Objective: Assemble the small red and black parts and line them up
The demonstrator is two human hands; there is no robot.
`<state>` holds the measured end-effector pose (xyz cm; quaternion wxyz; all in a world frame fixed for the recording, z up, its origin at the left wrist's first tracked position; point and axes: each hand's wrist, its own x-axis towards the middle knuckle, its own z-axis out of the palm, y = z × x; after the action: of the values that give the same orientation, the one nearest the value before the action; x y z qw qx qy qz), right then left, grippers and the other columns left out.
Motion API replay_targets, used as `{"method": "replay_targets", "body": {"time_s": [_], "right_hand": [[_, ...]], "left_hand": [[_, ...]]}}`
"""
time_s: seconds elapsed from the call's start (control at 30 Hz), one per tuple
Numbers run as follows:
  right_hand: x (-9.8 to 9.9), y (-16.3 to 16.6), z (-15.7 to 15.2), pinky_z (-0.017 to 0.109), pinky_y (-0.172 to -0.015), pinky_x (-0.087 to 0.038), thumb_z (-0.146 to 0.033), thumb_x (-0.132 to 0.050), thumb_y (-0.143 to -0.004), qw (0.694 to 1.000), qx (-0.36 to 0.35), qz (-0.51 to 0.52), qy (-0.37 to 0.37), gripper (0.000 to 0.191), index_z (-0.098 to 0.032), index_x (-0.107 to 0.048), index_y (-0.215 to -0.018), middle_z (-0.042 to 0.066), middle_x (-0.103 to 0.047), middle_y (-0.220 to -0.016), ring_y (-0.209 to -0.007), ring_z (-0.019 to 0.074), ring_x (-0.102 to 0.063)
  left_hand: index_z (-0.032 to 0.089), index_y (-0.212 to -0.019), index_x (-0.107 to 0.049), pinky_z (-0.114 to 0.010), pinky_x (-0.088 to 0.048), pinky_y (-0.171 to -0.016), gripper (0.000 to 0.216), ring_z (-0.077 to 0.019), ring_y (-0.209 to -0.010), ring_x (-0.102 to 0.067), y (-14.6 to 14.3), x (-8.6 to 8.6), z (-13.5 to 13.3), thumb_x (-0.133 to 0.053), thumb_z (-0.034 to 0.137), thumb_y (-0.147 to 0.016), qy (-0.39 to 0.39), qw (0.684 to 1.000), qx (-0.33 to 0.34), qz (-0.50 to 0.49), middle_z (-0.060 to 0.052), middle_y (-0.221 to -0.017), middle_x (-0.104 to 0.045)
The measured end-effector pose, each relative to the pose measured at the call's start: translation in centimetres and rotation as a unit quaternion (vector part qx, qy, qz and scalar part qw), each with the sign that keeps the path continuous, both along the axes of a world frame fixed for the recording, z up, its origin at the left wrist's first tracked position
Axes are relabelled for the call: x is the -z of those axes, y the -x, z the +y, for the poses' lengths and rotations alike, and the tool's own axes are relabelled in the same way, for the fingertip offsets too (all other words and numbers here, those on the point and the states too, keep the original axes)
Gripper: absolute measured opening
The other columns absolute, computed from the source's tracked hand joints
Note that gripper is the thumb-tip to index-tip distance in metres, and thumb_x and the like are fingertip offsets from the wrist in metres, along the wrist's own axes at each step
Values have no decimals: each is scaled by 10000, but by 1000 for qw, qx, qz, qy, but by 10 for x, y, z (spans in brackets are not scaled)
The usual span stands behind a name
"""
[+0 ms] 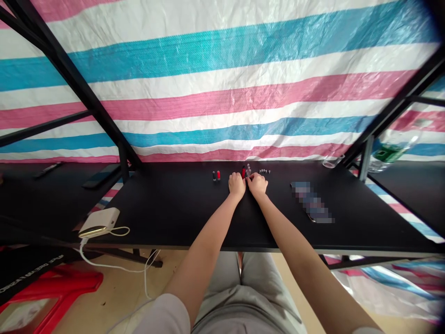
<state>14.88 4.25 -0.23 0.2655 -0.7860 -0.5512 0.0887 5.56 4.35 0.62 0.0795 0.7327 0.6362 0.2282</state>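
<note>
My left hand (237,185) rests on the black table with its fingers curled, right beside a small red and black cylinder (243,171). Next to it my right hand (257,184) is bent inward, its fingertips close together near some small silvery or clear pieces (248,170). What either hand pinches is too small to make out. To the right of my right hand lies a short row of several tiny shiny pieces (264,171). A short black cylinder (214,176) and a short red cylinder (219,175) stand side by side to the left.
A phone with a blurred screen (311,202) lies on the right. White power bank (100,220) and its cable sit at the table's left front corner. A clear cup (333,161) is at the back right, by a black metal post (378,111). Striped sheeting (222,93) hangs behind.
</note>
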Motion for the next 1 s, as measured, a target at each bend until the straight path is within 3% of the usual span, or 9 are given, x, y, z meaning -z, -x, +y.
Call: {"method": "replay_targets", "body": {"time_s": [0.17, 0.27, 0.43, 0.57, 0.67, 0.77, 0.9, 1.0], "right_hand": [[-5, 4, -17, 382, -811, -339, -350, -541, -772, 1000, 10, 5, -9, 200, -176, -606, -845, 90, -620, -944, -955, 246, -509], [-4, 11, -32, 353, -763, -373, -360, -483, -794, 997, 0, 47, -63, 217, -181, -605, -783, 70, -614, -846, -844, 216, -534], [-2, 21, -49, 282, -709, -407, -312, -409, -820, 970, -87, 102, -200, 230, -173, -592, -821, 48, -587, -737, -727, 166, -530], [-1, 23, -53, 271, -696, -416, -305, -404, -822, 962, -109, 123, -218, 229, -177, -593, -829, 36, -582, -713, -691, 155, -524], [-2, 23, -54, 268, -695, -419, -314, -405, -822, 960, -122, 127, -220, 232, -178, -594, -825, 34, -586, -714, -677, 150, -519], [-2, 23, -54, 266, -689, -421, -325, -407, -822, 958, -127, 130, -222, 236, -178, -593, -817, 31, -585, -707, -676, 150, -518], [-1, 22, -54, 269, -688, -425, -336, -407, -824, 960, -124, 132, -214, 243, -180, -593, -826, 31, -588, -714, -694, 155, -529], [-1, 22, -54, 275, -696, -427, -349, -392, -838, 962, -128, 130, -205, 261, -180, -591, -848, 41, -600, -743, -702, 159, -536]], "left_hand": [[136, -959, -544, -316, -418, -816, 182, -221, -952, -538, 20, -1, -27, -464, 237, -830, 3, 1000, 29, 6, -122, -980, -565], [135, -1056, -518, -309, -434, -772, 255, -236, -923, -570, 35, -6, -39, -458, 225, -825, 1, 1000, 18, -21, -133, -969, -589], [141, -1363, -217, -312, -436, -740, 591, -255, -902, -605, 62, -22, -39, -446, 232, -826, -2, 998, -40, -50, -182, -1102, -566], [165, -1407, -129, -312, -427, -746, 669, -249, -840, -625, 73, -28, -32, -450, 246, -826, 17, 998, -58, -21, -166, -1015, -608], [157, -1402, -176, -320, -422, -763, 635, -254, -838, -625, 73, -29, -27, -441, 258, -833, 29, 998, -57, 3, -154, -931, -625], [157, -1350, -307, -313, -424, -765, 528, -249, -862, -617, 72, -30, -22, -423, 243, -842, 19, 998, -54, 10, -163, -976, -607], [174, -1103, -529, -296, -430, -742, 294, -219, -857, -606, 76, -33, -15, -365, 178, -859, -15, 998, -51, -19, -143, -1002, -595], [202, -943, -568, -273, -433, -716, 196, -176, -783, -600, 77, -30, -13, -411, 149, -838, -20, 993, -32, -108, -77, -867, -627]]}}
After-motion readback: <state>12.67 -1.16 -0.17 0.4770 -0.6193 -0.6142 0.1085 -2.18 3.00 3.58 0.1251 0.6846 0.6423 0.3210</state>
